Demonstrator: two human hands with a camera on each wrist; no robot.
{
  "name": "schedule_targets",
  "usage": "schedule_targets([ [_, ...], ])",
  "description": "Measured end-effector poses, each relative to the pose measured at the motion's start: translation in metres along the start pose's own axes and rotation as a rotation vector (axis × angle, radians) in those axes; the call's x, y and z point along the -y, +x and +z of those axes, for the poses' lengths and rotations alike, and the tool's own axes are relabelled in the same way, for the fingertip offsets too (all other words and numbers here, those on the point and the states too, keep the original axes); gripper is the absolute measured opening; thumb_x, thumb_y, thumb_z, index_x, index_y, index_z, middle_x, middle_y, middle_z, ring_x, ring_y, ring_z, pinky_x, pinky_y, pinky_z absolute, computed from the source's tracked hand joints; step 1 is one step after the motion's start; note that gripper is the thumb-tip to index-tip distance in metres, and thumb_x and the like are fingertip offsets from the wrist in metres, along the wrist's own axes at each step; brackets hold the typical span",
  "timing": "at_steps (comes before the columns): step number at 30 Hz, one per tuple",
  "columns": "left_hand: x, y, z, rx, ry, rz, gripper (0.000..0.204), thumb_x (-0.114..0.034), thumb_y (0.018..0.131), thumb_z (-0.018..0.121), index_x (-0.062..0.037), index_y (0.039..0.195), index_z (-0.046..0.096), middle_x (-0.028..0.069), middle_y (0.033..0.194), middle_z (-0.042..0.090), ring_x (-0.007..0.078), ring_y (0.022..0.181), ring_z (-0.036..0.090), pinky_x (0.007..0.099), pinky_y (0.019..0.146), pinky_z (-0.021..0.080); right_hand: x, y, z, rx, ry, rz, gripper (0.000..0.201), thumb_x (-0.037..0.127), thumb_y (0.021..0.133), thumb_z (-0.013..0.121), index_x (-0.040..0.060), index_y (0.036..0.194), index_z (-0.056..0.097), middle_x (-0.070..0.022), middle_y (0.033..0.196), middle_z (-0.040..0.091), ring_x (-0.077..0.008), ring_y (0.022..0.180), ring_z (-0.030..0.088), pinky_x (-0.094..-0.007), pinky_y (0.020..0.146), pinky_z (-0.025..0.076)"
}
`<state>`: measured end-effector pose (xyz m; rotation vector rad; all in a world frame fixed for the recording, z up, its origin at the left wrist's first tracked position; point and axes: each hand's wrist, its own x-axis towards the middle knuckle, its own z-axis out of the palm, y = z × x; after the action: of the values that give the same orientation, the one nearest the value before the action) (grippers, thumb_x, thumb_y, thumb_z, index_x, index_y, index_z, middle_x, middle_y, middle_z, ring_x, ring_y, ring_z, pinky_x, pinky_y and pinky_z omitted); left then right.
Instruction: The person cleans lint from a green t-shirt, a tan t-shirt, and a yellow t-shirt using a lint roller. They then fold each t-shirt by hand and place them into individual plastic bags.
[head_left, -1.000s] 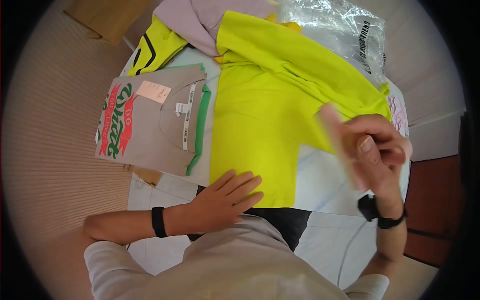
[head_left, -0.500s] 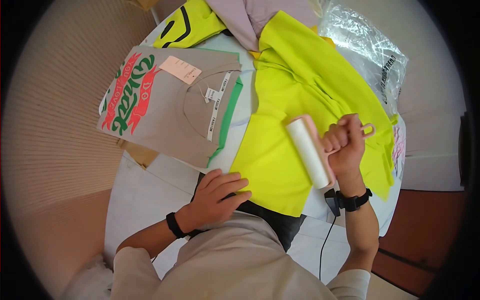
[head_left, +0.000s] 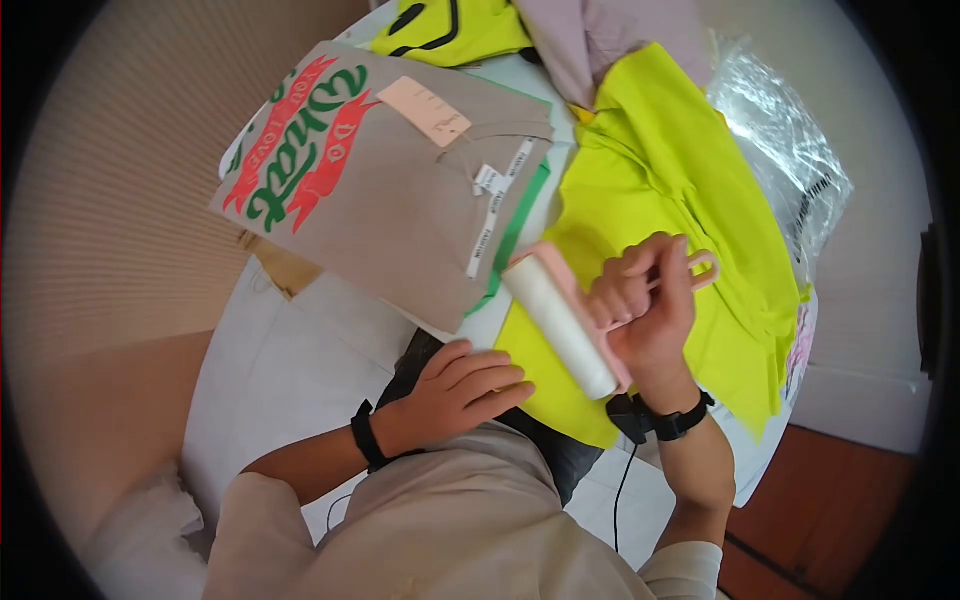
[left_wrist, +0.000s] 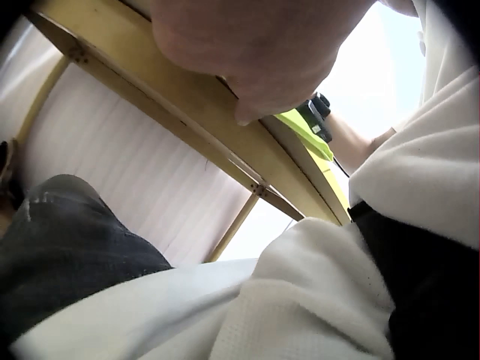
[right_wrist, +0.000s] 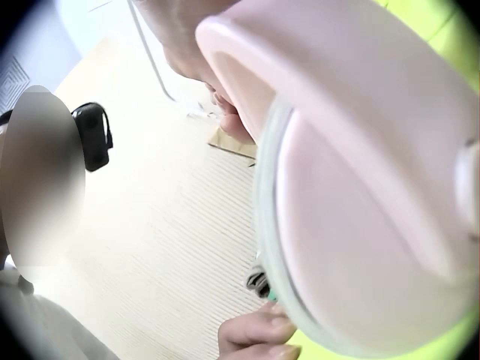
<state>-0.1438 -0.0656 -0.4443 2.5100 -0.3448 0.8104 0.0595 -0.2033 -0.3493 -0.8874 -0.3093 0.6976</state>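
A pink lint roller with a white cylinder lies over the lower part of a bright yellow-green garment; its pink end fills much of the right wrist view. My right hand grips its handle, fingers curled round it. The left hand, fingers extended, rests by the garment's lower left edge. In the left wrist view the left hand is seen from below beside the table's wooden edge.
A folded grey shirt with printed lettering and a paper tag lies at the left. Behind are a mauve cloth, another yellow-green piece and a clear plastic bag. A cable hangs from the right wrist.
The right hand has come down from the right and moved left with the roller, over the garment's lower part. The view has turned; the left hand stays near the garment's edge.
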Motion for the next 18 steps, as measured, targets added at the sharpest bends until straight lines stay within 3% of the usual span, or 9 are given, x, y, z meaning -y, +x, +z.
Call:
schedule_targets([
  [3,-0.001,-0.001,0.002,-0.027,0.014,-0.009,0.028,-0.016,0.09,0.071,-0.021,0.117,0.076,-0.0041,0.119,0.067,0.0157,0.113,0.062,0.0399,0.11,0.036,0.014,0.019,-0.012,-0.179,0.137,0.034,0.047,0.045,0.112,0.046,0.007,0.088,0.058,0.0018,0.057,0.03,-0.0121,0.049,0.029,-0.0298,0.048,0.032],
  [8,0.0,0.001,0.008,-0.06,0.05,-0.014,0.03,-0.021,0.085,0.077,-0.0202,0.115,0.074,-0.0029,0.119,0.068,0.0179,0.114,0.063,0.0423,0.111,0.036,0.038,0.048,-0.059,-0.167,-0.021,-0.114,0.049,0.048,0.112,0.047,0.0092,0.085,0.059,0.0031,0.056,0.026,-0.0117,0.048,0.028,-0.03,0.047,0.031],
  [12,-0.005,0.003,0.007,-0.06,-0.017,-0.075,0.036,-0.028,0.079,0.084,-0.0193,0.112,0.073,-0.0004,0.123,0.068,0.0224,0.118,0.062,0.0463,0.114,0.034,0.041,0.055,-0.064,-0.153,-0.066,-0.141,0.05,0.048,0.112,0.045,0.0091,0.085,0.06,0.0029,0.056,0.027,-0.0124,0.048,0.028,-0.0304,0.046,0.031],
  [15,-0.005,-0.003,0.005,-0.088,-0.037,-0.123,0.038,-0.031,0.077,0.086,-0.0188,0.111,0.073,0.002,0.126,0.067,0.0263,0.123,0.06,0.049,0.115,0.032,0.047,0.058,-0.054,-0.251,-0.092,-0.163,0.051,0.048,0.113,0.043,0.0093,0.085,0.06,0.0026,0.056,0.027,-0.0127,0.048,0.028,-0.0309,0.046,0.031],
  [18,0.002,-0.012,0.007,-0.106,0.029,-0.146,0.04,-0.034,0.076,0.087,-0.0205,0.111,0.073,0.0055,0.13,0.065,0.0302,0.127,0.056,0.0522,0.114,0.031,0.05,0.032,-0.024,-0.039,-0.074,-0.188,0.052,0.049,0.113,0.042,0.0097,0.084,0.059,0.0022,0.056,0.028,-0.0129,0.048,0.029,-0.0317,0.047,0.033],
])
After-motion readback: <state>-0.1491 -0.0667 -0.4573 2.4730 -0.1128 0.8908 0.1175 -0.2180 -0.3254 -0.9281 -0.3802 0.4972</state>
